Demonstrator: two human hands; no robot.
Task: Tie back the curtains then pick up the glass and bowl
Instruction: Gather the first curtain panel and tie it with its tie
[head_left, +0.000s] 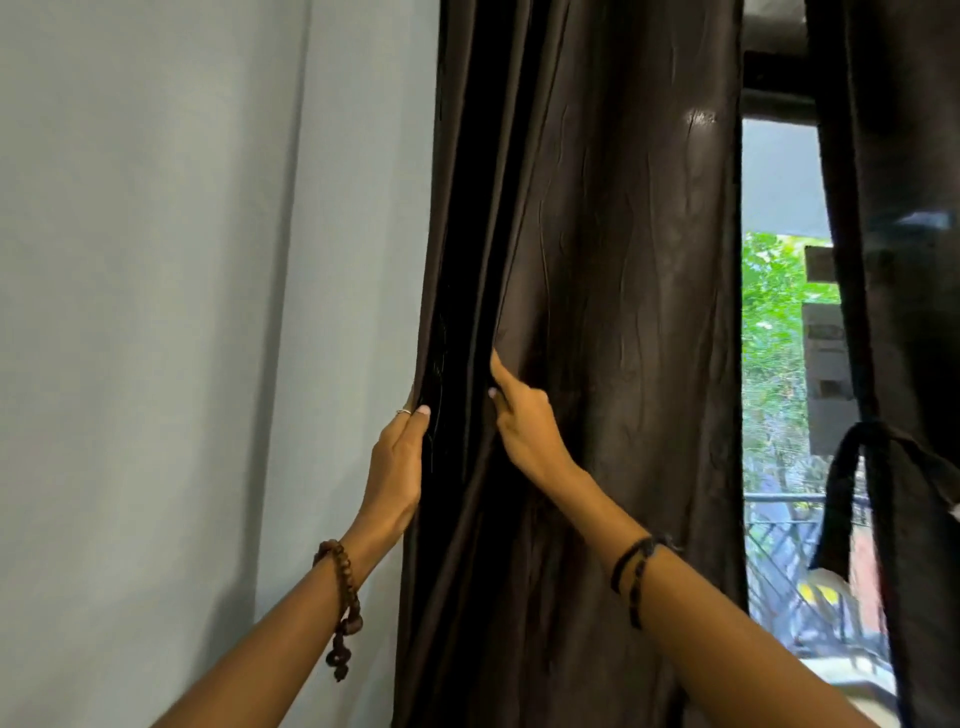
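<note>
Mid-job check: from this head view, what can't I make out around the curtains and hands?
- Left hand fingertips: tucked behind the left curtain edge.
- Right hand grip: fingers sunk in a dark fold.
- Left curtain's tie-back: none visible.
- Right curtain: cut off by the right edge; only its tie shows.
- Glass and bowl: out of frame.

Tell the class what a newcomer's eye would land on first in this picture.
First, the tall dark curtain filling the middle, with the left hand at its wall-side edge and the right hand reaching into a fold. Next, the bright window strip at right, green leaves outside. At far right, a second curtain is already tied back.
</note>
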